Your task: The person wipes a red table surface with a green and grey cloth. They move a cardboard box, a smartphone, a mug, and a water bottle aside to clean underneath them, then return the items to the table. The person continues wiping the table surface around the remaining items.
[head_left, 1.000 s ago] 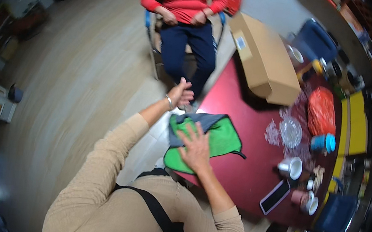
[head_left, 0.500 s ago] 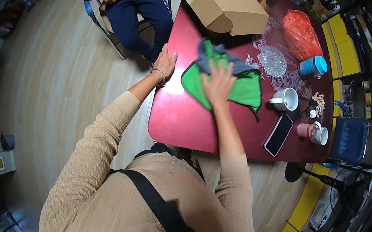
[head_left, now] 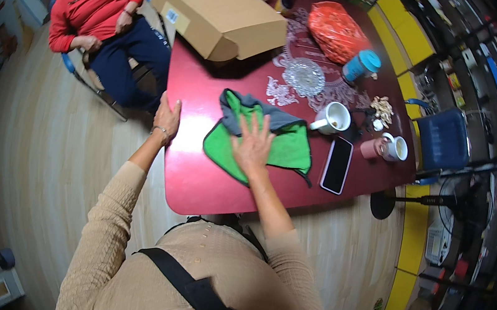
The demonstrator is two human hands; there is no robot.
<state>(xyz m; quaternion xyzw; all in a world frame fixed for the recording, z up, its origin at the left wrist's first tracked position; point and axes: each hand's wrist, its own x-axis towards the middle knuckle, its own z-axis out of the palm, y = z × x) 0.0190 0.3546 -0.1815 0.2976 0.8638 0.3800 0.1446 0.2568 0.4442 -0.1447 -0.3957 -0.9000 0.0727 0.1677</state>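
Observation:
My right hand (head_left: 253, 144) lies palm down on a green and grey cloth (head_left: 287, 147), its fingers spread. The cloth rests on the red table (head_left: 206, 190), rumpled, with its grey side folded over along the far part. At the table's left edge, my left hand (head_left: 168, 118) rests with fingers stretched out and holds nothing; a bracelet circles that wrist. Just right of the cloth are a white mug (head_left: 332, 118) and a phone (head_left: 337, 165) with a dark screen.
A large cardboard box (head_left: 223, 17) stands on the far left. A glass ashtray (head_left: 304, 77), red plastic bag (head_left: 338, 32), blue-lidded container (head_left: 361, 67) and pink cup (head_left: 372, 148) occupy the far and right side. A person (head_left: 106, 17) sits left; a blue chair (head_left: 442, 143) stands right.
The view has turned, so the table and its things appear farther left. The cloth lies slightly farther from the box, with my right hand still on it. My left hand stays at the edge.

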